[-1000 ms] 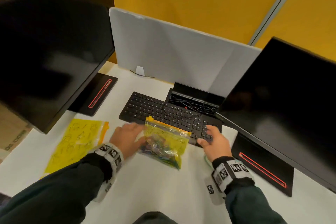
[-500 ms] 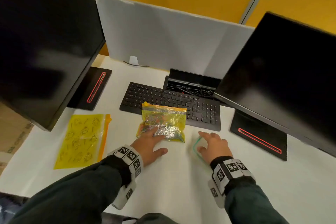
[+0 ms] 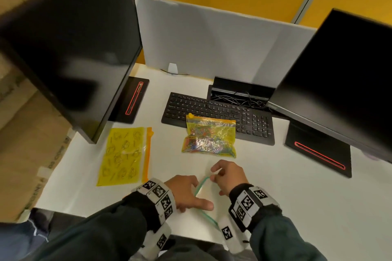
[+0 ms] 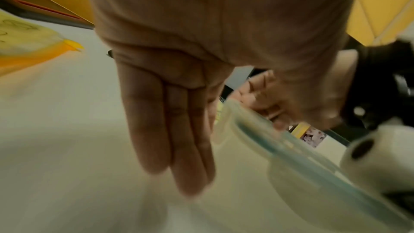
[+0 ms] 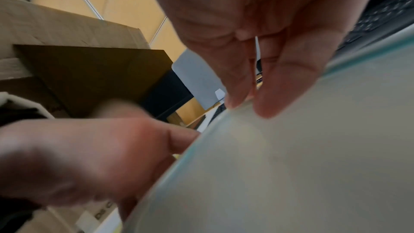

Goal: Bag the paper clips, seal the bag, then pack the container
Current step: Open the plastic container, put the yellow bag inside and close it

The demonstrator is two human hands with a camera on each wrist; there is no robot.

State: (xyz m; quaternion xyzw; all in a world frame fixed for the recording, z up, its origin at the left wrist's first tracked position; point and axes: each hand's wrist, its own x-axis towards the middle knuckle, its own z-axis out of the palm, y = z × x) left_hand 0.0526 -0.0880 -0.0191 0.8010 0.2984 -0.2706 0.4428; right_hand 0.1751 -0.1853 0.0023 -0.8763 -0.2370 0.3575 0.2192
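Note:
A yellow zip bag [image 3: 210,137] stuffed with coloured paper clips lies flat on the white desk, its top edge against the keyboard [image 3: 216,112], with no hand on it. Near the desk's front edge a translucent container [image 3: 209,192] with a teal rim sits between my hands. My right hand [image 3: 214,176] pinches its far rim with curled fingers [image 5: 275,95]. My left hand [image 3: 191,203] lies beside it with straight fingers [image 4: 174,130], the thumb touching the rim. The container [image 4: 291,151] fills the lower right of the blurred right wrist view [image 5: 291,166].
A second, flat yellow zip bag [image 3: 125,154] lies at the left. Two black monitors [image 3: 70,48] [image 3: 339,82] overhang both sides of the desk, their bases [image 3: 318,150] on it. A cable tray [image 3: 239,95] sits behind the keyboard, a grey divider [image 3: 212,42] at the back.
My left hand let go of the clip bag, which now lies by the keyboard. Both hands drew back to the desk's front edge, the right one bringing the container.

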